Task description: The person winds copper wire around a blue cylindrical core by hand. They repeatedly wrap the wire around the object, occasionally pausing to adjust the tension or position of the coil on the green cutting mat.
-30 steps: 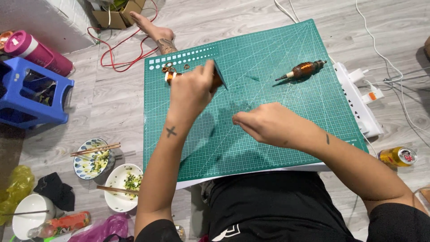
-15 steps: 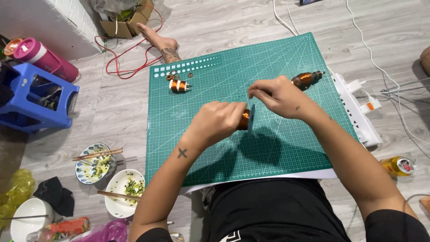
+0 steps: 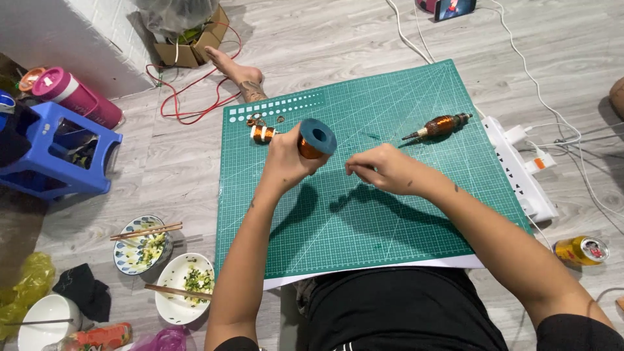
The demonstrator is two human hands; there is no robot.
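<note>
- Copper-wire spool [image 3: 316, 139], with a teal end flange facing the camera, is held up above the green cutting mat [image 3: 364, 214], over its upper left part.
- Left hand [image 3: 286, 162] wraps the spool from behind and below; its fingers are clenched around the copper winding, so most of the winding is hidden and only an orange sliver shows under the flange.
- Right hand [image 3: 383, 168] hovers just right of the spool, apart from it, fingers pinched together at the tips. Whether they nip a strand of wire cannot be told; nothing that fine shows.
- Smaller copper coil [image 3: 262, 134] lies on the mat just left of the held spool, partly covered by the left hand; a few tiny bits beside it are too small to make out.
- Wound armature on a shaft [image 3: 439, 125] lies on the mat's upper right, well apart from both hands.
- Mat rests on the wooden floor, its near edge over the person's lap; a white sheet peeks out beneath that edge.
- White power strip [image 3: 520, 172] runs along the mat's right edge, cables leading out of view.
- Yellow drink can [image 3: 582, 250] lies on its side at right.
- Left of the mat: two bowls with chopsticks [image 3: 146, 244], a blue plastic stool [image 3: 55, 159], a pink bottle [image 3: 75, 97].
- A bare foot [image 3: 237, 75] touches the mat's far left corner; the leg is hidden.
</note>
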